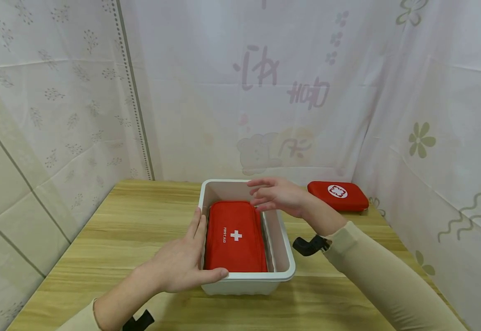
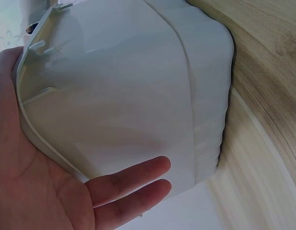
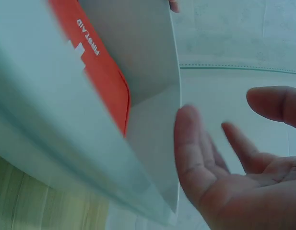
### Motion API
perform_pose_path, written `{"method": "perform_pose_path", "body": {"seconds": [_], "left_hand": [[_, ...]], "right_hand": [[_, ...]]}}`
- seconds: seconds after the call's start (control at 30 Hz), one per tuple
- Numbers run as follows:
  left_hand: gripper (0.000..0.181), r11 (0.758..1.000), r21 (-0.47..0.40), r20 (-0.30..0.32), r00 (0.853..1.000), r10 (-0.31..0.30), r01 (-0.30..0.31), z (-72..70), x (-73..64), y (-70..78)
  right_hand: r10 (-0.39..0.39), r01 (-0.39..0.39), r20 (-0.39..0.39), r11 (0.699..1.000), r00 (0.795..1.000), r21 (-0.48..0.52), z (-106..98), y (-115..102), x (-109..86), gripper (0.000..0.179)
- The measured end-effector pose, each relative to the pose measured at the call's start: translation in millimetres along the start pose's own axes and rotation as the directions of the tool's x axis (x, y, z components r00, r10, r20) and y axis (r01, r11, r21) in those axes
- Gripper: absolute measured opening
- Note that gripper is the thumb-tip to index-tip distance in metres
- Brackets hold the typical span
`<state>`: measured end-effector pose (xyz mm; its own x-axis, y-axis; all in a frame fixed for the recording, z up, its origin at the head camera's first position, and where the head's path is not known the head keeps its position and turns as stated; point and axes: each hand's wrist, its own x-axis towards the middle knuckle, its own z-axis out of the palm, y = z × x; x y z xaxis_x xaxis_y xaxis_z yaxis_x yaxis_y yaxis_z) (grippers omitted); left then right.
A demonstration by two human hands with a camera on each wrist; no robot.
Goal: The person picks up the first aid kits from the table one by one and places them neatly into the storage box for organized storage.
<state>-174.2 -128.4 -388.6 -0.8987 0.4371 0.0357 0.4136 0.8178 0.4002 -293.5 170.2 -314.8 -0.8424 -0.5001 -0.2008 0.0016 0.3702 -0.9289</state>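
Observation:
In the head view a white plastic bin (image 1: 286, 257) stands on the table, with a red first aid pouch (image 1: 246, 253) lying flat inside, its white cross and lettering facing up. My left hand (image 1: 178, 264) rests on the bin's near left corner, thumb along the near rim and fingers stretched along the left side. The left wrist view shows two of its fingers straight against the outer wall of the bin (image 2: 119, 96). Over the bin's far right part, my right hand (image 1: 279, 196) hovers with relaxed, spread fingers, holding nothing. The right wrist view shows that hand (image 3: 243, 177) beside the rim.
A red hard case (image 1: 356, 196) with a white round emblem lies on the table at the back right, behind my right forearm. The wood-grain table (image 1: 149, 216) extends to both sides of the bin. Patterned curtains (image 1: 207, 92) hang behind it and at its sides.

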Motion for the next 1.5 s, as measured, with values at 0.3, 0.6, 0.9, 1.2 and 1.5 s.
{"method": "perform_pose_path", "body": {"seconds": [0.3, 0.6, 0.9, 1.2, 1.5], "left_hand": [[0.136, 1.0, 0.002, -0.006, 1.0, 0.001, -0.001, 0.9, -0.5, -0.7], [0.136, 1.0, 0.01, -0.004, 1.0, 0.002, -0.001, 2.6, 0.0, -0.5], [0.136, 1.0, 0.002, 0.0, 1.0, 0.008, -0.008, 0.9, 0.4, -0.2], [0.136, 1.0, 0.009, 0.0, 1.0, 0.003, -0.003, 1.4, 0.0, -1.1], [0.135, 1.0, 0.008, -0.007, 1.0, 0.008, -0.008, 1.1, -0.6, -1.0]], "right_hand": [[-0.005, 0.006, -0.022, 1.0, 1.0, 0.019, -4, 7, -3.8, 0.047], [-0.024, 0.028, -0.076, 0.998, 0.997, 0.056, -17, 23, -13.2, 0.047], [-0.006, 0.027, -0.159, 0.991, 0.987, 0.129, -44, 48, -28.9, 0.047], [0.039, -0.008, -0.244, 0.992, 0.969, 0.128, -74, 84, -38.3, 0.045], [0.14, -0.078, -0.357, 0.98, 0.924, 0.183, -101, 137, -33.3, 0.053]]}}
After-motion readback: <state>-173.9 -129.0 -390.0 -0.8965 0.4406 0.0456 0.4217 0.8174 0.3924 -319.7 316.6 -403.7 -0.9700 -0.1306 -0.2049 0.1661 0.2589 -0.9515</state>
